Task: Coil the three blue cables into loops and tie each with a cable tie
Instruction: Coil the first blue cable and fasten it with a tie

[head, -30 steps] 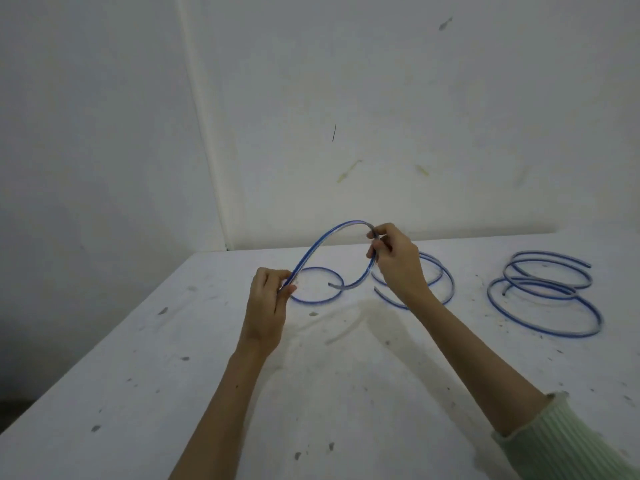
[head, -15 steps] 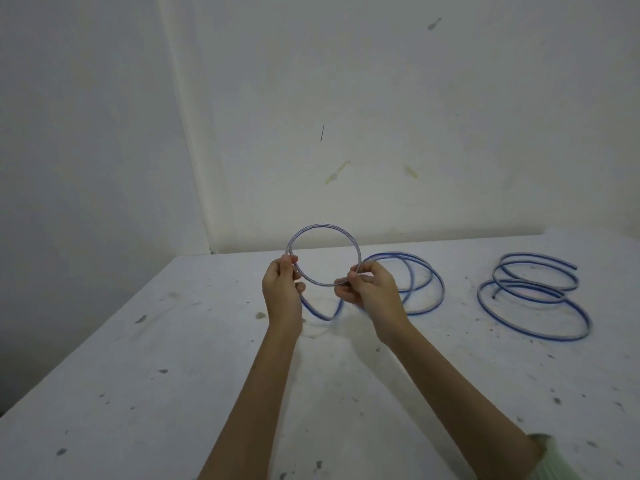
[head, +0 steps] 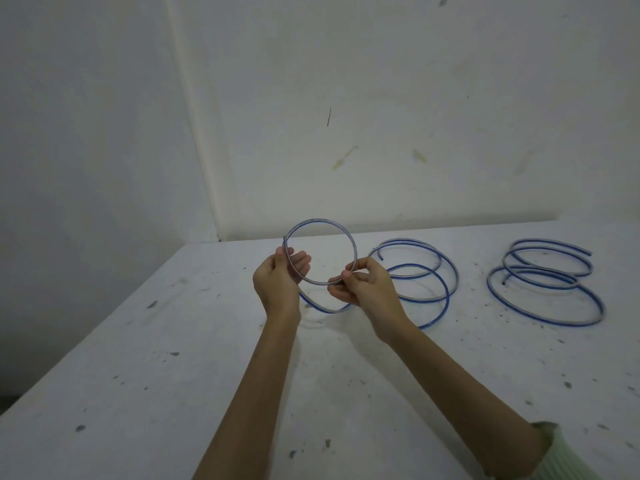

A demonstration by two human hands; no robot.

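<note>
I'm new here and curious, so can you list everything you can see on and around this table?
held cable: one, blue, a loop raised between both hands, the rest trailing on the table
loose cable: one, blue, slack coils lying at the right
table: one, white and speckled, in a corner
walls: two, off-white, behind
cable ties: none seen
sleeve: one, pale green, bottom right
left hand: gripping the loop's left side
right hand: pinching its right side
</note>
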